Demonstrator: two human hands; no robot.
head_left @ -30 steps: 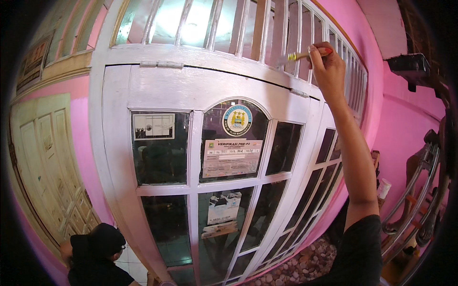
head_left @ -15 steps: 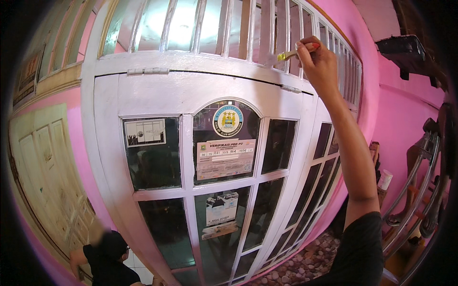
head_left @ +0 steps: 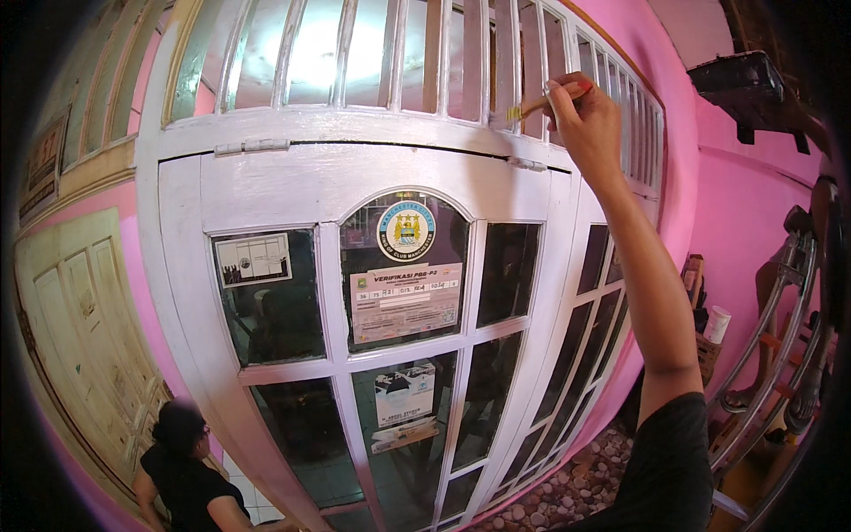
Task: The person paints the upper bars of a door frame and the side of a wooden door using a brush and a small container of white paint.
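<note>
The raised right hand [head_left: 587, 117] pinches a tan-handled, yellow-banded paintbrush [head_left: 534, 106], apparently to reach the high, white-painted slatted grille [head_left: 345, 53], the left hand being unseen.

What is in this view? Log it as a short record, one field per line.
Right hand: raised, gripping a paintbrush by its handle
Left hand: not in view
Brush direction: bristles toward the left, at the white bars; blurred, so contact cannot be told
Below the bars: white door with dark glass panes, a round sticker and paper notices
Lower left: another person in a dark top
Far right: pink wall
</note>
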